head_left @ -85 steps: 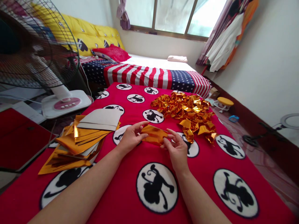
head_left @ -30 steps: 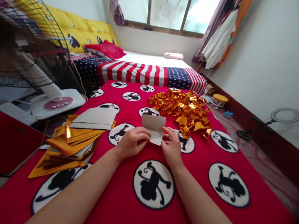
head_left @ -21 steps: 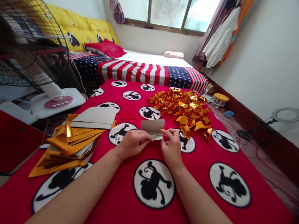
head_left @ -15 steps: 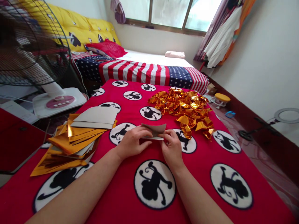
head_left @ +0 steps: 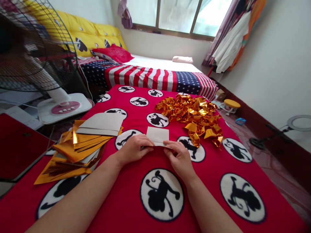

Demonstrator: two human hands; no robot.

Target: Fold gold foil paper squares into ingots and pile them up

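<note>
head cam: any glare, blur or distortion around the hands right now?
Head view: window blown out; glare on gold foil pile; fan blade-blurred; wide-angle bends the edges. Left hand, right hand and folded sheet sharp, evenly lit.

Upper left: standing fan (head_left: 36, 48), white base (head_left: 64, 108). Top centre: bed with flag-pattern cover (head_left: 150, 77), red pillow (head_left: 114, 53), yellow headboard (head_left: 80, 32). Right edge: ring light (head_left: 300, 124) and small yellow stool (head_left: 232, 105) on floor.
</note>
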